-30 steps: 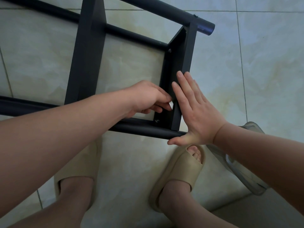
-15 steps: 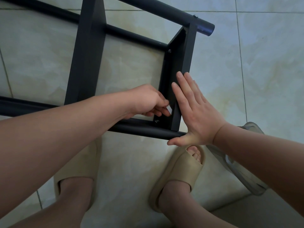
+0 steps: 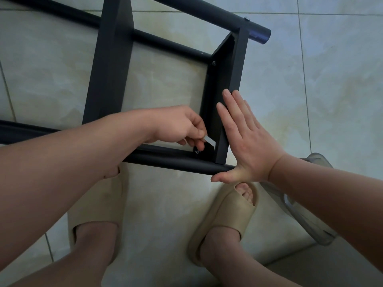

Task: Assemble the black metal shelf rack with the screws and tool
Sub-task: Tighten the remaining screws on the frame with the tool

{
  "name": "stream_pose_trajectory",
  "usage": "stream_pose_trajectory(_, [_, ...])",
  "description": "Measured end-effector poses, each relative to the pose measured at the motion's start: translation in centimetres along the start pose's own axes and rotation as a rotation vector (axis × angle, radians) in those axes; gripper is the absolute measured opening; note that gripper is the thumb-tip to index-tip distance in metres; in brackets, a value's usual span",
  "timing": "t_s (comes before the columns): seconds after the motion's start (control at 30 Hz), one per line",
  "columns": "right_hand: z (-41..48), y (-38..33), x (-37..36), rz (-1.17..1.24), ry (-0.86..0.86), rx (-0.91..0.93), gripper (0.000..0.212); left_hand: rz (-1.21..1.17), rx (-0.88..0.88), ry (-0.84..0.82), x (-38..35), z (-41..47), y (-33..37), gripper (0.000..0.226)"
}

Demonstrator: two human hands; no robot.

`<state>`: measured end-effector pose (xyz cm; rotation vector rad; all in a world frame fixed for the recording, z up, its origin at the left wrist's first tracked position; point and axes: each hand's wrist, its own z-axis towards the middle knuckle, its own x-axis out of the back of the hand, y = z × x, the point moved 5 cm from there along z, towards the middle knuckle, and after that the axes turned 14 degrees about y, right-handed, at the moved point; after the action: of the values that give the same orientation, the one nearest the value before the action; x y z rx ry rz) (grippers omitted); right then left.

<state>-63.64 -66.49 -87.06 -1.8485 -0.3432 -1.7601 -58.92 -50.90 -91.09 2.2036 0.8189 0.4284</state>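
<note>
The black metal shelf rack point(image 3: 107, 65) lies on the tiled floor, its round tubes joined by flat cross panels. My left hand point(image 3: 178, 126) pinches a small flat silver tool point(image 3: 209, 140) inside the frame, its tip just above a screw point(image 3: 198, 151) in the lower corner of the end panel point(image 3: 226, 79). My right hand point(image 3: 246, 139) presses flat with fingers spread against the outer face of that end panel, thumb resting on the near tube point(image 3: 176, 162). Another screw point(image 3: 213, 63) shows at the panel's upper corner.
My feet in beige slides point(image 3: 228, 216) stand just below the near tube. A clear plastic bag or wrapper point(image 3: 306, 222) lies on the floor at the right, partly under my right forearm. Pale floor tiles surround the rack.
My left hand has moved down toward the lower corner screw, and the silver tool now shows beyond its fingertips. The right hand and rack stay still.
</note>
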Motion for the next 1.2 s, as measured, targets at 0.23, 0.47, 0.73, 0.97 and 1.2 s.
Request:
stream_pose_trajectory(0.23, [0.0, 0.0, 0.0, 0.000, -0.004, -0.002, 0.134, 0.099, -0.067, -0.075, 0.1, -0.3, -0.1, 0.018])
stream_pose_trajectory(0.47, [0.0, 0.1, 0.0, 0.000, 0.000, -0.003, 0.134, 0.154, -0.073, -0.113, -0.8, -0.6, -0.5, 0.019])
stream_pose_trajectory(0.73, [0.0, 0.1, -0.1, -0.002, 0.013, 0.004, 0.134, 0.278, -0.076, -0.122, -1.3, -0.8, -0.6, 0.019])
stream_pose_trajectory(0.97, [0.0, 0.0, 0.0, -0.004, 0.010, 0.003, 0.134, 0.263, -0.070, -0.053, -0.5, -0.7, -0.5, 0.013])
stream_pose_trajectory(1.2, [0.0, 0.0, -0.1, -0.001, 0.015, 0.006, 0.133, 0.324, -0.130, 0.093, 0.6, -0.1, 0.1, 0.011])
